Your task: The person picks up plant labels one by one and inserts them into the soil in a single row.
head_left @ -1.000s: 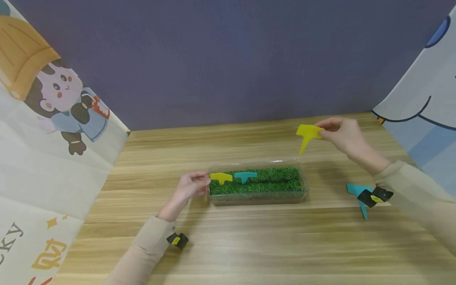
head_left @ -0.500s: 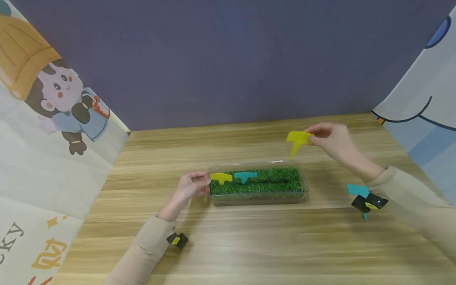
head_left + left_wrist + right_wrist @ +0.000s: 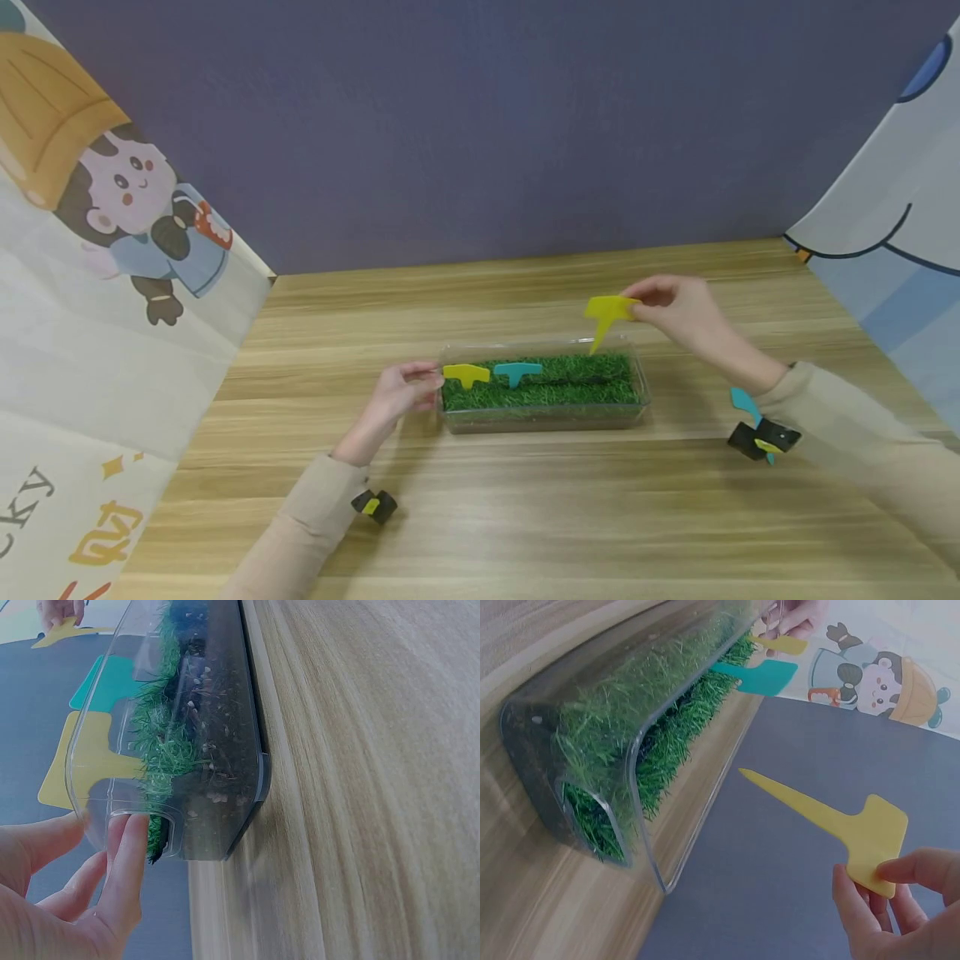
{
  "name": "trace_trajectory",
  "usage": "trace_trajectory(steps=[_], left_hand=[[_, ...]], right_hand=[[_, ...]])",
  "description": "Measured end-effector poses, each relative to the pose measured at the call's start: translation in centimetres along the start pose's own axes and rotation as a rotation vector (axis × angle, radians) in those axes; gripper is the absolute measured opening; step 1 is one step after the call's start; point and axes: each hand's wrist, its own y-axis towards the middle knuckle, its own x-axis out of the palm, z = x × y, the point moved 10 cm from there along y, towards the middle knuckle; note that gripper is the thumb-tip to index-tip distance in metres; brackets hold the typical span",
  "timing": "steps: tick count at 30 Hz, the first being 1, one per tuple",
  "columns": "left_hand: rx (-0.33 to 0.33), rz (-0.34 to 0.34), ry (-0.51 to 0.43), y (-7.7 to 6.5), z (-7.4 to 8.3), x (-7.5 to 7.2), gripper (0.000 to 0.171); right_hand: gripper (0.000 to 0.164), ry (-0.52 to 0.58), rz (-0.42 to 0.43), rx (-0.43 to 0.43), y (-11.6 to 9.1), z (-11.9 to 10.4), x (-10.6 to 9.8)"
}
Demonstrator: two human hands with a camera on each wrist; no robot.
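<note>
Shifted left: right hand [image 3: 678, 315], pinching unplanted yellow marker [image 3: 609, 307].
Planted pair [image 3: 466, 374] in grass [image 3: 573, 396]; loose blue marker [image 3: 742, 401] on bench [image 3: 480, 517]; left hand [image 3: 395, 393] grips planter [image 3: 547, 419].

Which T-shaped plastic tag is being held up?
The yellow plastic tag pinched by the right hand. The other yellow tag and one blue tag stand in green grass; another blue tag lies on the wooden table.

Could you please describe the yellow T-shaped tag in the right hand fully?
The flat yellow T-shaped tag, apparently plastic, has a broad head and a stem tapering to a point. The right hand pinches one end of its head; it slants point-down near the clear rectangular plastic box, not touching.
</note>
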Motion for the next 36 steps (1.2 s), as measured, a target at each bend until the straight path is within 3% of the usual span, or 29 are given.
trace_trajectory(steps=[11,26,36], left_hand=[[0.009,-0.009,-0.007,-0.1,0.2,0.0,0.039],[-0.007,0.004,-0.009,0.0,-0.1,0.0,0.039],[-0.005,0.003,-0.009,0.0,-0.2,0.0,0.039]], right_hand=[[0.025,0.011,-0.035,0.005,-0.2,-0.2,1.7],[0.021,0.066,-0.065,-0.053,-0.5,-0.7,3.7],[0.019,0.060,-0.090,-0.054,-0.5,0.0,5.0]])
